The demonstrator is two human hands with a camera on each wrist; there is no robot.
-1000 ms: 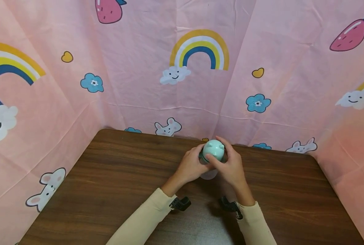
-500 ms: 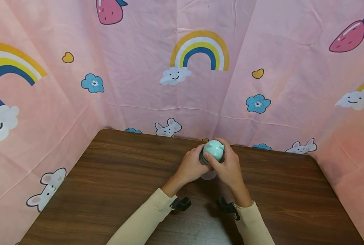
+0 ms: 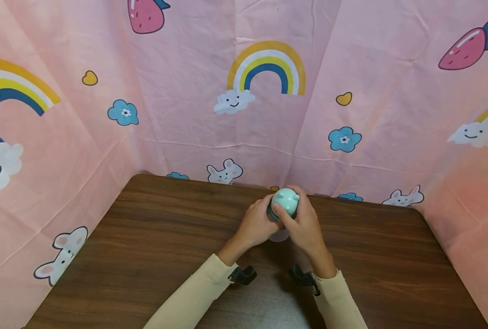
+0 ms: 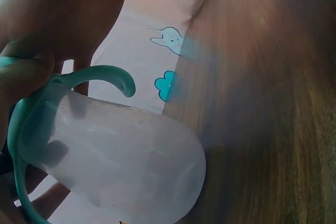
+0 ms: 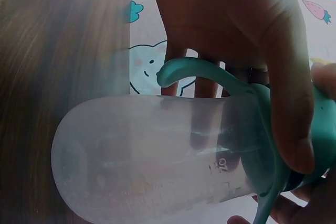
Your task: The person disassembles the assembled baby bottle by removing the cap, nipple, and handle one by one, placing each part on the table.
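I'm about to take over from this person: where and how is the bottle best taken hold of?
Probably round the bottle's lower body, from the near side, where its rounded base shows in the head view. That stretch looks smooth and uncovered; the left grip and right grip crowd the teal cap and handles.

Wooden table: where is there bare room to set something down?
The table is bare in two broad patches: from the left sleeve to its left edge, and from the right sleeve to its right edge. A smaller gap between the sleeves has dark wristbands jutting in. It's crowded near the far edge, where the left hand and right hand grip the bottle.
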